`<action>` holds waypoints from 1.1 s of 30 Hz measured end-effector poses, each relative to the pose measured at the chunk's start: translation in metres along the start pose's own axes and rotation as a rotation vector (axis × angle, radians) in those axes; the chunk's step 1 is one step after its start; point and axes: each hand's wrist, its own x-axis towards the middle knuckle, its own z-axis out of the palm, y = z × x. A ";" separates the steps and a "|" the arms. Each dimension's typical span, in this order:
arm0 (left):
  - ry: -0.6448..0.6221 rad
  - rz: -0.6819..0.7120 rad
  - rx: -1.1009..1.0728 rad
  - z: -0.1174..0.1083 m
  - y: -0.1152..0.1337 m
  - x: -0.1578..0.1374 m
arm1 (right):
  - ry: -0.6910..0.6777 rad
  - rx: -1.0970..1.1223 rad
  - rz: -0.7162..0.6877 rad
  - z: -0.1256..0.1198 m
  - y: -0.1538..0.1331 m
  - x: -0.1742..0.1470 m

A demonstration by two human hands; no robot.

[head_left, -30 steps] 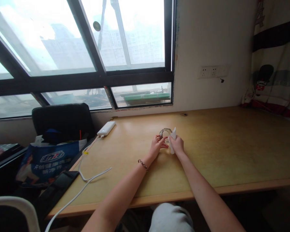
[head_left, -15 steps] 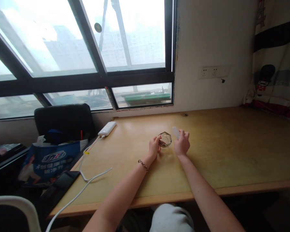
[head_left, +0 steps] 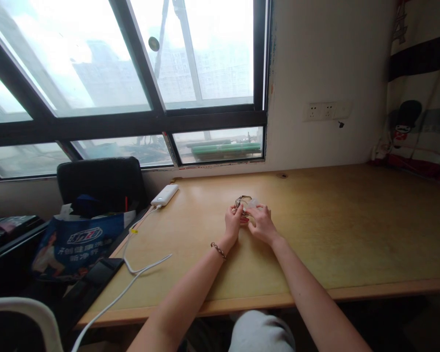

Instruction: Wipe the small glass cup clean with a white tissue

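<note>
My left hand (head_left: 233, 223) is closed on the near left side of a faceted clear glass ashtray (head_left: 245, 197), which is tilted above the wooden table. Small dark bits and something reddish show by its near side, too small to make out. A whitish, translucent thin piece (head_left: 253, 203) sticks out past the fingers of my right hand (head_left: 263, 222), which are closed on it. Those fingers are right at the ashtray's near right side and hide part of it. A braided bracelet (head_left: 218, 251) circles my left wrist.
On the table (head_left: 333, 220) a white power bank (head_left: 165, 195) lies at the far left edge. Its white cable (head_left: 132, 272) runs down the left side. A black chair (head_left: 100, 181) with a blue bag (head_left: 82, 244) stands left of the table. The wall and window are behind.
My right hand has moved left with the whitish piece, from beside the ashtray to right against it. The ashtray has tilted in my left hand. The view has shifted slightly.
</note>
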 end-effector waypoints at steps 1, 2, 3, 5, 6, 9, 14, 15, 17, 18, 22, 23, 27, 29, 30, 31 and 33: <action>0.000 0.011 -0.010 0.000 0.000 0.000 | 0.020 0.015 -0.004 0.000 -0.001 0.000; -0.001 0.026 -0.016 0.000 0.001 0.000 | 0.038 0.031 -0.011 0.000 -0.001 0.001; -0.007 0.043 -0.017 0.000 0.001 -0.001 | 0.048 0.050 -0.022 0.000 -0.001 0.001; -0.029 0.072 -0.009 0.001 0.003 -0.002 | 0.027 0.096 -0.046 0.001 -0.001 0.003; -0.041 0.082 -0.002 0.002 0.004 -0.003 | 0.004 0.116 -0.058 0.002 0.000 0.004; -0.068 0.087 0.009 0.003 0.006 -0.006 | -0.036 0.135 -0.068 0.004 0.000 0.004; -0.082 0.015 0.101 0.001 0.002 -0.006 | 0.033 -0.078 0.027 0.008 -0.005 0.002; -0.075 0.023 0.137 0.000 0.000 -0.005 | 0.054 -0.127 0.046 0.010 -0.007 0.002; -0.054 0.053 0.188 -0.001 -0.002 -0.004 | 0.085 -0.178 0.060 0.013 -0.012 0.001; -0.040 0.068 0.200 -0.002 -0.002 -0.003 | 0.094 -0.181 0.057 0.014 -0.014 0.001; -0.025 0.133 0.215 -0.004 -0.001 0.001 | 0.092 -0.115 0.007 0.013 -0.020 0.002; -0.028 0.142 0.209 -0.004 -0.001 0.002 | 0.083 -0.083 -0.019 0.012 -0.020 0.002; -0.029 0.112 0.144 -0.005 -0.001 0.003 | 0.022 0.079 -0.135 0.004 -0.017 0.001; -0.012 0.092 0.136 -0.005 -0.003 0.003 | -0.002 0.108 -0.145 0.003 -0.015 0.001; 0.001 0.092 0.149 -0.004 -0.004 0.002 | -0.003 0.097 -0.128 0.003 -0.015 0.001; 0.014 0.102 0.172 -0.004 -0.004 0.002 | 0.004 0.072 -0.098 0.004 -0.015 0.001; 0.032 0.147 0.230 -0.002 -0.004 0.000 | 0.044 -0.003 -0.015 0.007 -0.016 0.002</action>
